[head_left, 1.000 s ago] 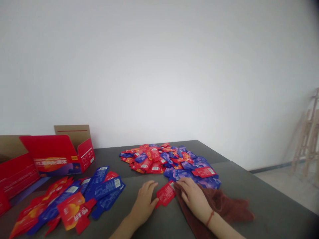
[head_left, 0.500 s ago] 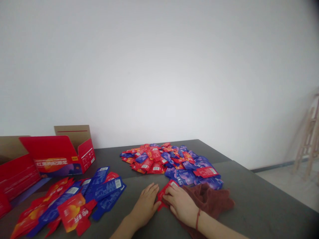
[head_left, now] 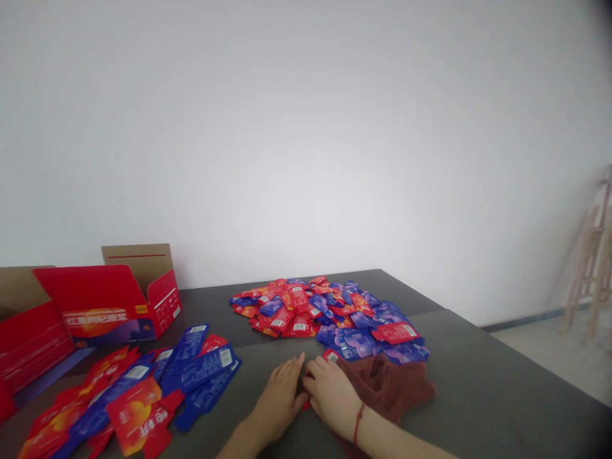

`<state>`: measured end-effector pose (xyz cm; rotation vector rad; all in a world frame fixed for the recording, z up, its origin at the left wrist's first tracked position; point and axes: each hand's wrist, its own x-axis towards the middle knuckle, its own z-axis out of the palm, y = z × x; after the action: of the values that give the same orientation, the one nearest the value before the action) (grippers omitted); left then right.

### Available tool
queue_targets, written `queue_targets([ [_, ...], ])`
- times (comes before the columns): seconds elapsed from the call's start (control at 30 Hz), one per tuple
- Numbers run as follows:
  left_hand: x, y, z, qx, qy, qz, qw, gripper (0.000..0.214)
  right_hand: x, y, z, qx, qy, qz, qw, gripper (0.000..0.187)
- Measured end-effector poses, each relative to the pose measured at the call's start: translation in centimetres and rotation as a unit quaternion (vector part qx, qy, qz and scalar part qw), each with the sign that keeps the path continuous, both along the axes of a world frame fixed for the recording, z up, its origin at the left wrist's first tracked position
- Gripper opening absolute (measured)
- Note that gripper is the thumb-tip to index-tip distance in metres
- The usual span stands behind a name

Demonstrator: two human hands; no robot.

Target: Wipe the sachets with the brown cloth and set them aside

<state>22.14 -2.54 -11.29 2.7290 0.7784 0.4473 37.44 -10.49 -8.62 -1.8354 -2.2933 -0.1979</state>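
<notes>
My left hand (head_left: pixel 280 398) lies flat on the dark table (head_left: pixel 478 382), fingers stretched out, its fingertips at the edge of a small red packet (head_left: pixel 329 355) that is mostly hidden. My right hand (head_left: pixel 332 395) rests over that packet, fingers curved down on a dark red cloth (head_left: pixel 396 382) that trails to the right from under the palm. The fingertips of both hands almost meet. A red string circles my right wrist. Just beyond the hands lies a heap of small red and blue packets (head_left: pixel 325 306).
Several long flattened red and blue packages (head_left: pixel 143 382) are spread at the left front. An open red carton (head_left: pixel 109 306) with a brown flap stands behind them, and another red carton (head_left: pixel 29 338) at the far left. A wooden frame (head_left: pixel 593 255) stands on the floor at right.
My right hand slid left over the red packet, dragging the cloth with it, until it met my left hand. The packet went from clearly visible to nearly covered. The left hand barely moved.
</notes>
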Motion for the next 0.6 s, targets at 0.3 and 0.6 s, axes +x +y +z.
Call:
queue_targets([
  [0.3, -0.4, 0.3, 0.6, -0.018, 0.008, 0.015, 1.000, 0.060, 6.4, -0.7, 0.4, -0.001, 0.020, -0.155, 0.988, 0.027],
  [0.6, 0.8, -0.5, 1.5, 0.026, -0.073, 0.026, 0.997, 0.042, 5.3, -3.9, -1.0, 0.036, 0.046, -0.128, 0.990, 0.025],
])
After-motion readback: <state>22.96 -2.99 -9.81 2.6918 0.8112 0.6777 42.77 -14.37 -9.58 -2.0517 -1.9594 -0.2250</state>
